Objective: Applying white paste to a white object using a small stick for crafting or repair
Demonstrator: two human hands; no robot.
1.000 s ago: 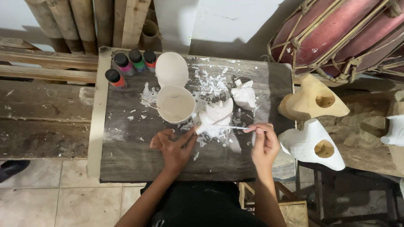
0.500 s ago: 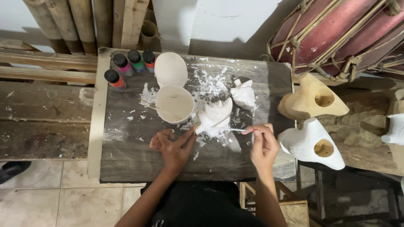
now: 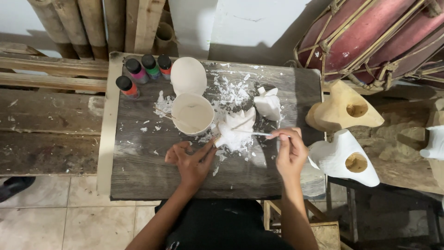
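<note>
Head view, looking straight down on a dark wooden tabletop (image 3: 138, 171). Right hand (image 3: 290, 153): grip closed, fingertips pinched together on the handle of a thin brush (image 3: 259, 134); brush tip lies on the white carved figure (image 3: 237, 130) at mid-board. Left hand (image 3: 190, 159): fingers loosely curled, not clamped on anything; the forefinger is stretched out with its tip touching the lower left edge of the white carved figure, steadying it.

White bowl (image 3: 193, 113) of pale paint stands just left of the figure, near the left hand's fingertips; a thin stick rests across its left rim. A white rounded piece (image 3: 188, 75) lies just behind the bowl. A second small white carving (image 3: 268, 103) sits behind and right of the figure, apart from it. Four paint bottles (image 3: 143, 71) cluster at the far left corner. White flakes are scattered around the figure.

Edges: the near strip of the tabletop, in front of both hands, is bare board. Right edge is crowded: a tan wooden mask (image 3: 340, 111) and a white mask (image 3: 344, 157) lie just beyond it, close to the right hand. A wooden bench (image 3: 46, 129) adjoins the left edge.
</note>
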